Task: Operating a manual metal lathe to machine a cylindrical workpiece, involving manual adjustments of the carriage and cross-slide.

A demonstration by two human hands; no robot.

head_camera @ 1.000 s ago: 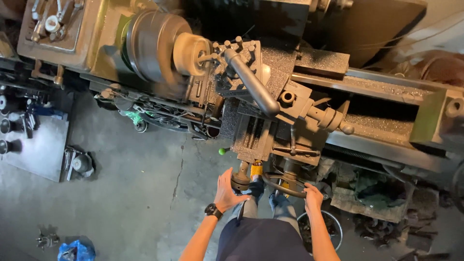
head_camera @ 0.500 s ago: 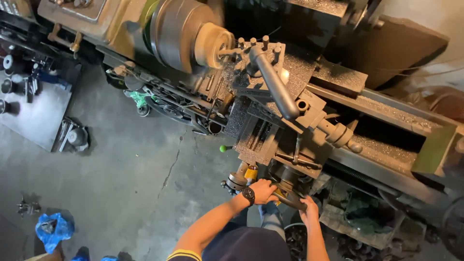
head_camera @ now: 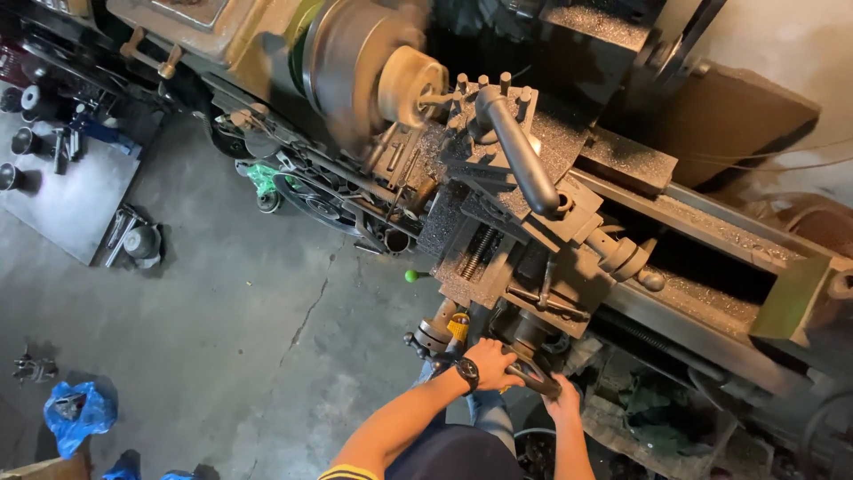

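Shifted closer together on handwheel [head_camera: 533, 373] since earlier: left hand [head_camera: 491, 364] now gripping near rim, right hand [head_camera: 563, 407] grip closed on right rim. Chuck [head_camera: 355, 62] blurred, apparently spinning; cut judged under way.

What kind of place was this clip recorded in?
Most likely a metalworking or machine shop. A big grimy lathe with its chuck blurred fills the view, both hands work its handwheel, and loose metal parts lie on the concrete floor.

Dark handwheel [head_camera: 531, 373] on lathe apron
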